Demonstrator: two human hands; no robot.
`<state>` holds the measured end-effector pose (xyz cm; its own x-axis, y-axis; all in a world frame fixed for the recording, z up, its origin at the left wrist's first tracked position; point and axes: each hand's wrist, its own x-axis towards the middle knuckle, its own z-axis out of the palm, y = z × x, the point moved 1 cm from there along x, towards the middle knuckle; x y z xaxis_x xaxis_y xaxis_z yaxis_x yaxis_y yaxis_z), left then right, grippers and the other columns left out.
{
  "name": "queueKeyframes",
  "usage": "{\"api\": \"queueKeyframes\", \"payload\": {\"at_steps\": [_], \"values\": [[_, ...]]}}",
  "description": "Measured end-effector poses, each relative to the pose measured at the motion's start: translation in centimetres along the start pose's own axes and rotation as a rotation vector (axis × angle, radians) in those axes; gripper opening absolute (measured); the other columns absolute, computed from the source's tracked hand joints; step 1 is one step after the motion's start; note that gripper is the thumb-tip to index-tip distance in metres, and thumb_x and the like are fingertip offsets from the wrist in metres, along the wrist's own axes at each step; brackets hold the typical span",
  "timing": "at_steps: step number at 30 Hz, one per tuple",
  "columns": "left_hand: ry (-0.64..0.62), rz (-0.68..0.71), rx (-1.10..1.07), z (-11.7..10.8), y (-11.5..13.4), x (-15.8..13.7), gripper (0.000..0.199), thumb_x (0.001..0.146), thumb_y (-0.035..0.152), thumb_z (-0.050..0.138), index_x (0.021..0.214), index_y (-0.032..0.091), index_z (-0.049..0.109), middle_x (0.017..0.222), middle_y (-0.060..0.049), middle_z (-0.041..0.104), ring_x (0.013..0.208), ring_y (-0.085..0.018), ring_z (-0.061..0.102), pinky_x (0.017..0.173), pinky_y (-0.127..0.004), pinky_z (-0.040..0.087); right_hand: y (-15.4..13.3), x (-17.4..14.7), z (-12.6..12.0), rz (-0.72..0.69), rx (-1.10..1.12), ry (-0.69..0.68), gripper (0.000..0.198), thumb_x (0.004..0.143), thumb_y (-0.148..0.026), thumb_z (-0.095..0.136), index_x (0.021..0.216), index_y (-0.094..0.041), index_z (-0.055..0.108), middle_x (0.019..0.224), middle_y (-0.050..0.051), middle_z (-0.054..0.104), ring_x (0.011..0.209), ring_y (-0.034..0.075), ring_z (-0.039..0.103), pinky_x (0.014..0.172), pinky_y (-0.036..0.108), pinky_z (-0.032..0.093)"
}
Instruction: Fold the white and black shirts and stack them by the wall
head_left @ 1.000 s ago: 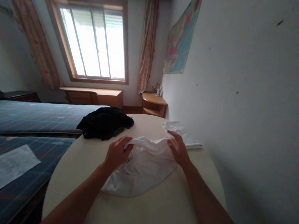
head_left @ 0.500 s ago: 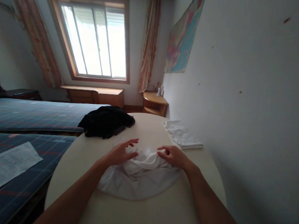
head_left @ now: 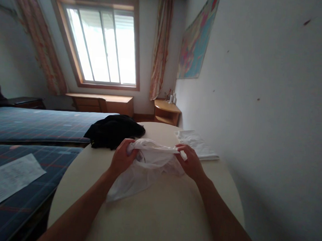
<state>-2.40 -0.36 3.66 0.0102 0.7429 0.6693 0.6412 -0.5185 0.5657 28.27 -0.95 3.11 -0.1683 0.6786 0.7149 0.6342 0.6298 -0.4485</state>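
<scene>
Between my two hands a thin white garment (head_left: 153, 159) is stretched, its upper edge raised off the round cream table (head_left: 155, 221). My left hand (head_left: 123, 158) is closed on the left end of that edge, thumb inward. At the other end, my right hand (head_left: 189, 161) pinches the cloth near a small bunched bit. The lower part hangs down and trails onto the table toward the left. Whether it is a shirt or another kind of garment I cannot tell.
A black garment (head_left: 114, 130) lies heaped at the table's far left. Folded white cloth (head_left: 197, 144) rests at the far right by the wall. Beds with blue plaid covers (head_left: 42, 123) stand left, one bearing a printed sheet (head_left: 10, 181). A corner shelf (head_left: 167, 106) is beyond.
My open hands have closed on the white garment. Its edge has been lifted and drawn away from me, and its near side has slid forward off the table's near part.
</scene>
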Motion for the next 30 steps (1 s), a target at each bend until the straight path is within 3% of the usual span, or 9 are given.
{"api": "queueKeyframes", "payload": {"at_steps": [3,7,9,12,15,19,25,28,30], "values": [[-0.25,0.062,-0.031,0.1,-0.2,-0.3,0.039,0.093,0.048,0.042,0.079,0.017,0.061,0.079,-0.003,0.064,0.072,-0.016,0.058,0.068,-0.026,0.044,-0.2,-0.4,-0.3,0.015,0.114,-0.197,0.025,0.091,-0.043,0.054,0.079,-0.022,0.06,0.094,0.005,0.072,0.093,0.023,0.064,0.085,0.035,0.046],[-0.486,0.049,-0.021,0.4,-0.2,-0.6,0.058,0.096,0.055,0.028,0.063,0.017,0.059,0.062,-0.002,0.059,0.062,-0.015,0.054,0.063,-0.026,0.041,-0.1,-0.9,0.0,0.213,0.226,-0.426,0.048,0.095,-0.053,0.042,0.066,-0.019,0.059,0.06,0.001,0.062,0.057,0.016,0.058,0.057,0.026,0.042],[-0.493,0.074,-0.016,0.4,0.1,-0.7,0.049,0.095,0.052,0.036,0.074,0.018,0.064,0.074,-0.004,0.065,0.073,-0.017,0.059,0.073,-0.027,0.045,0.1,-0.8,0.3,0.273,0.183,-0.379,0.04,0.093,-0.051,0.047,0.075,-0.019,0.063,0.059,-0.001,0.062,0.054,0.015,0.056,0.056,0.026,0.042],[-0.471,0.121,-0.021,0.4,0.8,-0.8,0.033,0.09,0.046,0.051,0.104,0.02,0.065,0.105,-0.008,0.068,0.093,-0.021,0.062,0.084,-0.03,0.047,0.4,-0.6,0.5,0.201,0.061,-0.315,0.029,0.085,-0.042,0.063,0.103,-0.02,0.068,0.08,0.002,0.068,0.068,0.016,0.06,0.067,0.027,0.046],[-0.538,0.161,-0.018,0.6,1.3,-1.2,0.048,0.084,0.043,0.06,0.129,0.024,0.057,0.124,-0.009,0.063,0.103,-0.023,0.062,0.088,-0.032,0.048,0.7,-0.7,0.5,0.123,0.0,-0.371,0.038,0.078,-0.04,0.072,0.111,-0.021,0.069,0.096,0.005,0.068,0.082,0.018,0.061,0.076,0.029,0.047],[-0.632,0.159,-0.028,1.0,1.3,-1.5,0.04,0.083,0.041,0.062,0.119,0.023,0.065,0.109,-0.007,0.07,0.093,-0.021,0.064,0.085,-0.031,0.047,1.3,-0.9,0.6,0.154,-0.003,-0.424,0.021,0.084,-0.034,0.063,0.093,-0.02,0.075,0.086,0.006,0.07,0.076,0.018,0.062,0.071,0.029,0.046],[-0.74,-0.011,-0.283,0.7,1.4,-1.4,0.043,0.091,0.051,0.048,0.098,0.015,0.07,0.064,0.0,0.06,0.056,-0.012,0.051,0.054,-0.022,0.039,1.8,-0.6,0.8,0.394,0.394,-0.226,0.033,0.085,-0.044,0.056,0.102,-0.019,0.068,0.076,0.001,0.067,0.065,0.016,0.058,0.059,0.026,0.043],[-0.669,-0.019,-0.367,0.7,1.8,-1.3,0.044,0.093,0.051,0.047,0.104,0.014,0.069,0.075,-0.004,0.066,0.066,-0.015,0.058,0.06,-0.025,0.045,1.9,-0.4,0.8,0.53,0.567,-0.145,0.037,0.077,-0.052,0.062,0.093,-0.019,0.061,0.06,-0.005,0.057,0.05,0.011,0.046,0.047,0.023,0.034],[-0.597,0.056,-0.361,0.9,2.1,-1.5,0.043,0.09,0.047,0.055,0.119,0.017,0.065,0.106,-0.011,0.069,0.088,-0.02,0.063,0.078,-0.031,0.05,1.8,-0.3,0.8,0.578,0.632,-0.114,0.036,0.075,-0.053,0.065,0.09,-0.02,0.057,0.056,-0.008,0.052,0.047,0.009,0.041,0.045,0.022,0.031]]}}
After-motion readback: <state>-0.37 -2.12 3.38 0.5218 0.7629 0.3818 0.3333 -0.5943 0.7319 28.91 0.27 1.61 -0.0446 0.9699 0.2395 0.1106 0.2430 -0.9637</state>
